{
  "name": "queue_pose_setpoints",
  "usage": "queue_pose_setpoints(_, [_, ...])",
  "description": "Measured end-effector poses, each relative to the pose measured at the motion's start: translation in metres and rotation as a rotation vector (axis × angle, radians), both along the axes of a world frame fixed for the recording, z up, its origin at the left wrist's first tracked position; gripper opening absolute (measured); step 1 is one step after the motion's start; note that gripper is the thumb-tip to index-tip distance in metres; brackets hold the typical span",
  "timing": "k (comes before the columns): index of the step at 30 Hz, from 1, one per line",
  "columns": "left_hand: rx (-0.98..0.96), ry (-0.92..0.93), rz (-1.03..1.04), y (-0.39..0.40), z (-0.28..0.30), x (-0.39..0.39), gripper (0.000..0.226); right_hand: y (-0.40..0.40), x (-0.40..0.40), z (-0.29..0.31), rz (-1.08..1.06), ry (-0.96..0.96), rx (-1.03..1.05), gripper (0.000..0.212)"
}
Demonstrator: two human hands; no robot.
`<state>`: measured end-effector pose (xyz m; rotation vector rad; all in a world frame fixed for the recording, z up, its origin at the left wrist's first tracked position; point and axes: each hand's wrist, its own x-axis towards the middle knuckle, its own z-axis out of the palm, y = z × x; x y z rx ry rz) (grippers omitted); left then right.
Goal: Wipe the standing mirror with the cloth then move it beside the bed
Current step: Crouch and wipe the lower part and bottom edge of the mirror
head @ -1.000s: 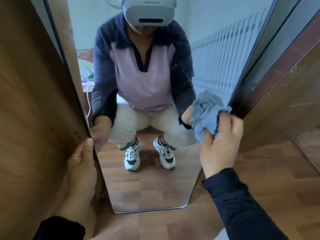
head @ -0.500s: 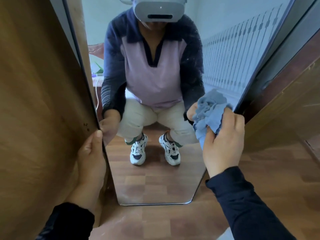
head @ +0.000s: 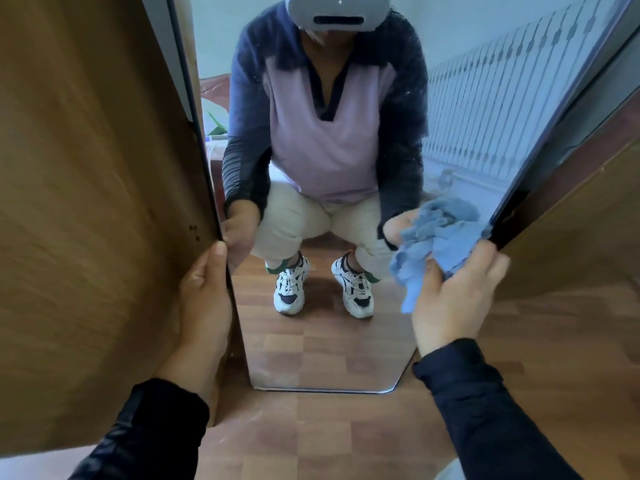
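Note:
The standing mirror (head: 325, 351) rises straight ahead from the wooden floor, dark-framed, with clipped lower corners. It reflects a squatting person in a headset. My left hand (head: 204, 306) grips the mirror's left edge about halfway up the view, thumb on the frame. My right hand (head: 457, 296) holds a bunched blue cloth (head: 436, 240) pressed against the glass near the mirror's right edge.
A brown wooden panel (head: 90, 202) stands close on the left, touching the mirror's edge. Another wooden panel (head: 571, 220) slants on the right behind the mirror. Wood-pattern floor (head: 329, 438) lies in front of the mirror's base.
The view has drifted so the mirror sits a little further right and higher in frame. My right hand with the cloth stays near the right edge of the glass. My left hand keeps its grip.

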<state>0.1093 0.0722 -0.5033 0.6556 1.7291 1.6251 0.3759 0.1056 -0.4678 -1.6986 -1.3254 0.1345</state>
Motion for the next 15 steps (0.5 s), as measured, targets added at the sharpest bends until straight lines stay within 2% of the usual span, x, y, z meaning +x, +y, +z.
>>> queue_pose_setpoints(5, [0.022,-0.006,0.011,0.000,0.000,0.003,0.023,-0.026,-0.034,-0.040,0.341,-0.286,-0.187,0.059])
queue_pose_setpoints(7, [0.028,0.007,0.013,-0.002,0.000,0.003,0.020,-0.024,-0.026,-0.039,0.282,-0.222,-0.151,0.059])
queue_pose_setpoints(12, [0.048,-0.001,0.009,-0.001,0.001,0.002,0.020,-0.005,0.011,-0.021,-0.134,0.076,-0.161,0.045])
queue_pose_setpoints(15, [0.050,-0.029,0.054,0.000,0.003,0.009,0.018,-0.010,0.001,-0.025,-0.137,0.041,-0.230,0.047])
